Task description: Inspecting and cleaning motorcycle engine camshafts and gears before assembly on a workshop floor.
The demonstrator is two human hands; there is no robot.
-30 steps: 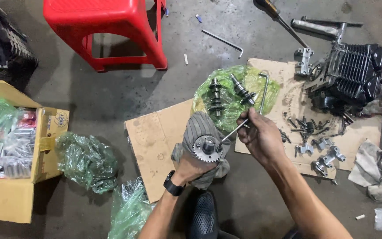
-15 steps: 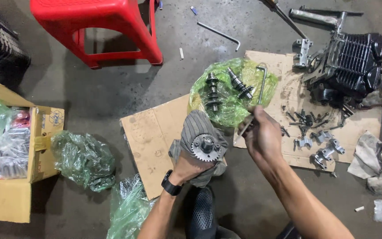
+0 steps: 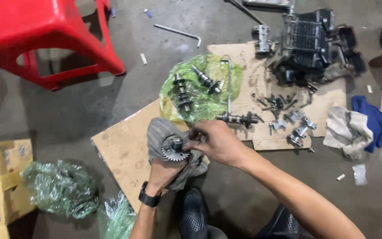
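Shafts [image 3: 191, 90] lie on a bag [image 3: 208, 106], seemingly atop cardboard [image 3: 120, 155]; engine [image 3: 308, 44] right.

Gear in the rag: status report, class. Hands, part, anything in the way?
Left hand cradles rag and gear. Right hand fingers on gear. Nothing blocking.

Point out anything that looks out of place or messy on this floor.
Small bolts and brackets lie scattered loose over the cardboard beside the stripped engine. A long bent rod lies alone on the bare concrete, apart from the rest.
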